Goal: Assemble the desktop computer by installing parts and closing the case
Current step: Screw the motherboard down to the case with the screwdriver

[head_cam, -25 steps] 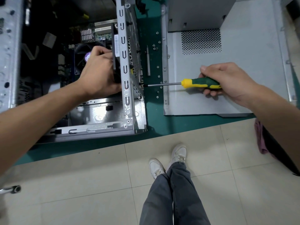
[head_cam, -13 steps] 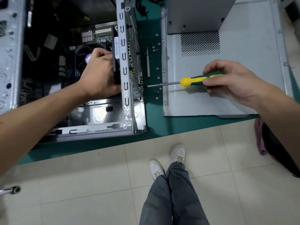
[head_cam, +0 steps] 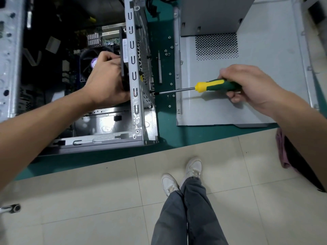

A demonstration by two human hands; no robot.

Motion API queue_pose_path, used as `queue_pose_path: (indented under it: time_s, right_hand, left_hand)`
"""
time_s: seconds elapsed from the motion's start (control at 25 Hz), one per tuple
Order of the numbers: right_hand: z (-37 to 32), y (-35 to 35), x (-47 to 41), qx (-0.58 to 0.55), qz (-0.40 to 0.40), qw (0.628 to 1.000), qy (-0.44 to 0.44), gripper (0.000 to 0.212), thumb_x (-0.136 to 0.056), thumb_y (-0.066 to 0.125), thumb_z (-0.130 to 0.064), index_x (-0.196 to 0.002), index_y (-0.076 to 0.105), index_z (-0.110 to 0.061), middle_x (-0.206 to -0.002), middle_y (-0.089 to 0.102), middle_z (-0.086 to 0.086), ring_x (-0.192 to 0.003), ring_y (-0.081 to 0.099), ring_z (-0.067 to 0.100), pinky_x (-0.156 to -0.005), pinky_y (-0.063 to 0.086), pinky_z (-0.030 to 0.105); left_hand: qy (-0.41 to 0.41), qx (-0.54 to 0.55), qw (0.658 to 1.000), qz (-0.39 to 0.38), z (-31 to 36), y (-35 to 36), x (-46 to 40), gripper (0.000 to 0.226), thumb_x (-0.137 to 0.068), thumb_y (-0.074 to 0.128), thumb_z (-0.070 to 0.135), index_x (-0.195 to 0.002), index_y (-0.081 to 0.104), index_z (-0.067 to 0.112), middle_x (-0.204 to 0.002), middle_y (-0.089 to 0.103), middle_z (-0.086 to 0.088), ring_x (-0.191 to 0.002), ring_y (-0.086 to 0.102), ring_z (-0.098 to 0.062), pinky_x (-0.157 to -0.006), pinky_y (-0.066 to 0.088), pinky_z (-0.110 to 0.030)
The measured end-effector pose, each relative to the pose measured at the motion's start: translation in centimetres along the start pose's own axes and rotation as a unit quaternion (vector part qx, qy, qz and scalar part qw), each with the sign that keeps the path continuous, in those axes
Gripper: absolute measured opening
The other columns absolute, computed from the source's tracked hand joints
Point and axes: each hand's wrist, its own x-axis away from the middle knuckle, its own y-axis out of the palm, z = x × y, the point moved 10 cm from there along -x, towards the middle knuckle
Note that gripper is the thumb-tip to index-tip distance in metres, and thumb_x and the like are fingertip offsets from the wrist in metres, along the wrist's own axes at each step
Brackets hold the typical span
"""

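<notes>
Your left hand (head_cam: pixel 106 80) reaches inside the open computer case (head_cam: pixel 139 71) and holds the black fan (head_cam: pixel 124 68) flat against the inside of the back wall, fingers curled around it. On the outside of that same wall sits the little screw (head_cam: pixel 153 93), and the long thin screwdriver (head_cam: pixel 203 87) lies sideways, pointing left with its tip right on the screw. Your right hand (head_cam: pixel 247 85) is wrapped around the green and yellow handle, so I think you should keep the tool straight in line with the screw as you turn.
</notes>
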Motion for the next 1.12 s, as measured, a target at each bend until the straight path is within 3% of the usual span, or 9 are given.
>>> queue_pose_path:
  time_s: [0.08, 0.24, 0.4, 0.48, 0.56, 0.72, 0.88, 1.04, 1.12]
  right_hand:
    - [0.0, 0.1, 0.1, -0.072, -0.021, 0.997, -0.001, 0.011, -0.091, 0.065, -0.015, -0.083, 0.059, -0.020, -0.072, 0.056, 0.001, -0.052, 0.047, 0.014, -0.039, 0.031, 0.021]
    - [0.5, -0.3, 0.1, 0.049, 0.030, 0.998, 0.008, 0.028, -0.091, 0.063, -0.043, -0.080, 0.063, -0.017, -0.058, 0.061, 0.002, -0.043, 0.040, 0.012, -0.039, 0.026, 0.018]
    - [0.9, 0.4, 0.0, -0.114, -0.035, 0.993, 0.007, 0.011, -0.088, 0.064, -0.014, -0.085, 0.058, -0.023, -0.064, 0.045, -0.002, -0.048, 0.029, 0.011, -0.040, 0.018, 0.022]
    - [1.1, -0.1, 0.0, -0.047, 0.006, 0.999, 0.006, 0.016, -0.091, 0.065, -0.027, -0.078, 0.058, -0.022, -0.063, 0.052, 0.003, -0.044, 0.025, 0.012, -0.045, 0.013, 0.025]
    - [1.8, -0.2, 0.1, 0.016, 0.028, 0.999, 0.026, 0.025, -0.090, 0.062, -0.042, -0.078, 0.059, -0.020, -0.063, 0.058, 0.011, -0.042, 0.025, 0.014, -0.046, 0.013, 0.027]
    - [2.4, 0.1, 0.4, -0.136, -0.026, 0.990, 0.032, 0.010, -0.090, 0.057, -0.010, -0.089, 0.056, -0.020, -0.069, 0.048, 0.000, -0.044, 0.028, 0.010, -0.042, 0.014, 0.022]
    - [2.7, -0.3, 0.7, 0.018, 0.020, 0.999, 0.035, 0.026, -0.094, 0.057, -0.041, -0.081, 0.062, -0.019, -0.062, 0.059, 0.009, -0.044, 0.030, 0.016, -0.043, 0.017, 0.024]
    - [1.8, -0.1, 0.6, -0.123, -0.003, 0.992, 0.009, 0.006, -0.083, 0.061, -0.017, -0.086, 0.063, -0.022, -0.070, 0.052, 0.002, -0.052, 0.041, 0.014, -0.041, 0.024, 0.023]
    - [1.4, -0.3, 0.6, -0.075, 0.021, 0.997, -0.004, 0.010, -0.087, 0.065, -0.027, -0.082, 0.062, -0.019, -0.065, 0.057, 0.001, -0.047, 0.040, 0.013, -0.040, 0.023, 0.022]
  left_hand:
    - [0.007, -0.003, 1.000, 0.005, 0.2, -0.1, 0.1, 0.018, -0.081, 0.044, 0.045, -0.070, 0.035, 0.035, -0.069, 0.042, 0.009, -0.065, 0.055, -0.029, -0.079, 0.026, -0.037]
    - [0.012, -0.001, 1.000, 0.006, 0.2, -0.2, 0.1, 0.016, -0.082, 0.045, 0.043, -0.072, 0.036, 0.034, -0.070, 0.040, 0.010, -0.064, 0.054, -0.028, -0.078, 0.026, -0.037]
    - [0.006, -0.001, 1.000, 0.002, -0.1, 0.0, 0.1, 0.019, -0.083, 0.043, 0.044, -0.069, 0.035, 0.034, -0.069, 0.040, 0.011, -0.064, 0.045, -0.020, -0.078, 0.026, -0.036]
    - [0.003, -0.001, 1.000, 0.005, -0.2, 0.0, 0.1, 0.019, -0.083, 0.043, 0.045, -0.068, 0.036, 0.035, -0.069, 0.041, 0.011, -0.064, 0.046, -0.020, -0.078, 0.026, -0.035]
    - [0.002, 0.004, 1.000, 0.001, -0.2, 0.1, 0.1, 0.019, -0.083, 0.043, 0.045, -0.069, 0.033, 0.039, -0.068, 0.040, 0.011, -0.065, 0.045, -0.020, -0.079, 0.026, -0.035]
    - [-0.005, 0.012, 1.000, 0.008, -0.1, 0.0, -0.1, 0.027, -0.082, 0.044, 0.045, -0.066, 0.023, 0.046, -0.066, 0.029, 0.022, -0.068, 0.039, -0.015, -0.079, 0.026, -0.036]
    - [-0.007, 0.014, 1.000, 0.007, -0.4, 0.1, 0.0, 0.027, -0.082, 0.044, 0.045, -0.066, 0.023, 0.047, -0.066, 0.028, 0.023, -0.067, 0.039, -0.015, -0.078, 0.025, -0.033]
    - [-0.004, 0.011, 1.000, 0.007, -0.4, 0.2, 0.0, 0.025, -0.082, 0.044, 0.046, -0.067, 0.024, 0.046, -0.067, 0.036, 0.015, -0.067, 0.040, -0.016, -0.079, 0.025, -0.034]
    - [-0.004, 0.009, 1.000, 0.003, -0.4, 0.2, -0.1, 0.023, -0.082, 0.043, 0.045, -0.067, 0.026, 0.044, -0.067, 0.039, 0.013, -0.067, 0.040, -0.016, -0.078, 0.024, -0.033]
